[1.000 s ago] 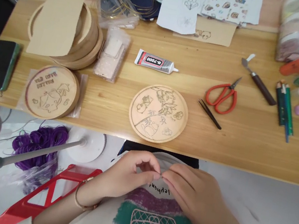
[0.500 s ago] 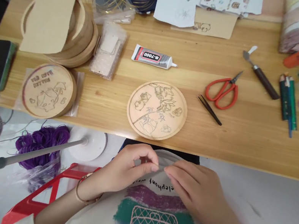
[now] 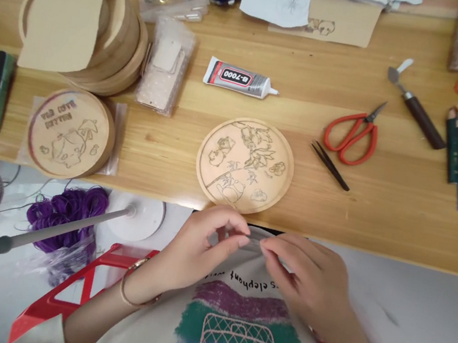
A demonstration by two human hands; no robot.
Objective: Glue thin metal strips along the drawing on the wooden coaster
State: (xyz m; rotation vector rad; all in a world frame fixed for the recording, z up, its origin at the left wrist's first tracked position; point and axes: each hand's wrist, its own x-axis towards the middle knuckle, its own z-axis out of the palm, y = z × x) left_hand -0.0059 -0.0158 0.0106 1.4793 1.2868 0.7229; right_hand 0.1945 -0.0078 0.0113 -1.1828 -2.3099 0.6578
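head view: left hand and right hand meet over the collar of a printed t-shirt, just below the table edge. fingertips drawn into a near-closed pinch, tips of both hands almost touching; whether they hold a fine strand or only cloth, cannot tell. engraved wooden disc lies flat on the wooden table, just beyond the hands, untouched. black tweezers, red-handled scissors and b-7000 glue tube lie near it, apparently set out for easy reach.
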